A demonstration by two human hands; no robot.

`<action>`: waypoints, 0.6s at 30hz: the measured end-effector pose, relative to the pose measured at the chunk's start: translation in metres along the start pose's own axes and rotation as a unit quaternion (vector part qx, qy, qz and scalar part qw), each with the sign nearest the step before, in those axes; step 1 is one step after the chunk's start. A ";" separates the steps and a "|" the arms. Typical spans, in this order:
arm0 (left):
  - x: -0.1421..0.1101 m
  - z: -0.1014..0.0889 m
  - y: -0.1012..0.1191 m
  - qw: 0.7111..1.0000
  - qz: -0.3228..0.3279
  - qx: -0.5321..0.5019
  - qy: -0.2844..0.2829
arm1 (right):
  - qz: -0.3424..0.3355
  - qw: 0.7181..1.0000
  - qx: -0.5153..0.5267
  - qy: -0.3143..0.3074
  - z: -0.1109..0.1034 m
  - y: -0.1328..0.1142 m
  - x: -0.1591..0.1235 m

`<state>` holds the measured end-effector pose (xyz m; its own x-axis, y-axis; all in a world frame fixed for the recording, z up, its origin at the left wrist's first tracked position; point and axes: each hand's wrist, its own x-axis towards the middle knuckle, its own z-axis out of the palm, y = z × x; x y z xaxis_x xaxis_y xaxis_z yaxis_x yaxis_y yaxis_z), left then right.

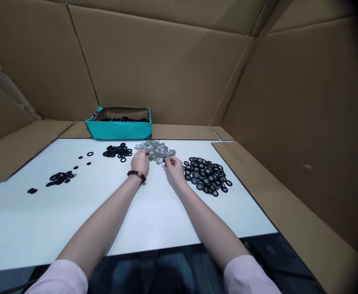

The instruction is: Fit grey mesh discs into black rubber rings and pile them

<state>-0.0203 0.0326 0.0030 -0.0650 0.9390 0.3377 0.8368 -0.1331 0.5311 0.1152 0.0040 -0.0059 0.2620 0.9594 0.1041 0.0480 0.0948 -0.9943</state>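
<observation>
My right hand pinches a black ring between thumb and fingertips, just in front of a spread of small translucent grey discs. At the left edge of those discs is my left hand, its fingers curled together; what they hold, if anything, is hidden. A dark beaded bracelet circles the left wrist. To the right of my right hand lies a heap of black rings with grey centres. Left of my left hand is a small pile of plain black rings.
A teal-sided box with black pieces inside stands at the back. Another black pile, a lone ring and several small black discs lie on the left of the white tabletop. Cardboard walls rise behind and beside it.
</observation>
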 end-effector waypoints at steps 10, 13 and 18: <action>-0.048 -0.012 0.009 0.956 -0.046 -0.289 -0.033 | 0.036 0.991 0.073 -0.103 0.006 -0.004 -0.012; -0.048 -0.012 0.012 0.948 -0.055 -0.312 -0.028 | 0.045 0.988 0.064 -0.134 0.006 -0.007 -0.015; -0.046 -0.017 0.011 0.952 -0.056 -0.296 -0.050 | 0.012 0.981 0.022 -0.194 0.004 -0.004 -0.015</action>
<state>-0.0175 -0.0170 0.0064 -0.0596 0.9793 0.1935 0.3722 -0.1580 0.9146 0.1074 -0.0095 -0.0037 -0.1249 0.9895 0.0729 0.0031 0.0739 -0.9973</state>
